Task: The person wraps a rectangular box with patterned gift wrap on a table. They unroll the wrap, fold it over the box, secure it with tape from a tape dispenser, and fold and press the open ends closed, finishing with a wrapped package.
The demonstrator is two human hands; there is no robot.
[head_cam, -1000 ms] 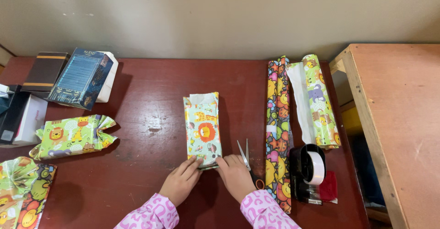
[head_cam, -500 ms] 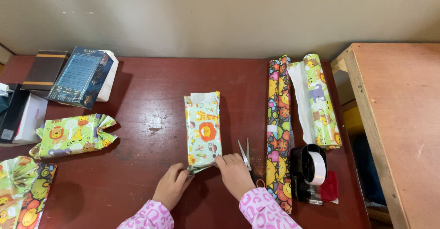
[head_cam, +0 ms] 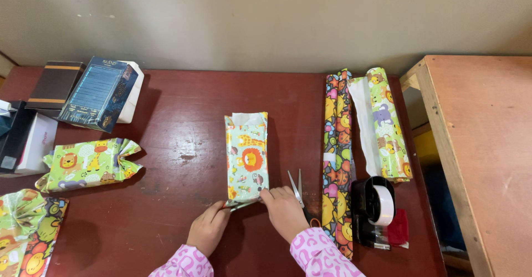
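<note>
both hands (head_cam: 246, 221) pinch the near end flap of the half-wrapped box (head_cam: 246, 158), mid-table (head_cam: 166, 138); press the fold flat and crease it squarely, i judge. the tape dispenser (head_cam: 374, 210) holds a white roll, and the box's far end still gapes open

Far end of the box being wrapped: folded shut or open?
Open. The far end of the box shows paper standing as an unfolded sleeve with white inside visible; both hands, left hand and right hand, work the near end.
</note>
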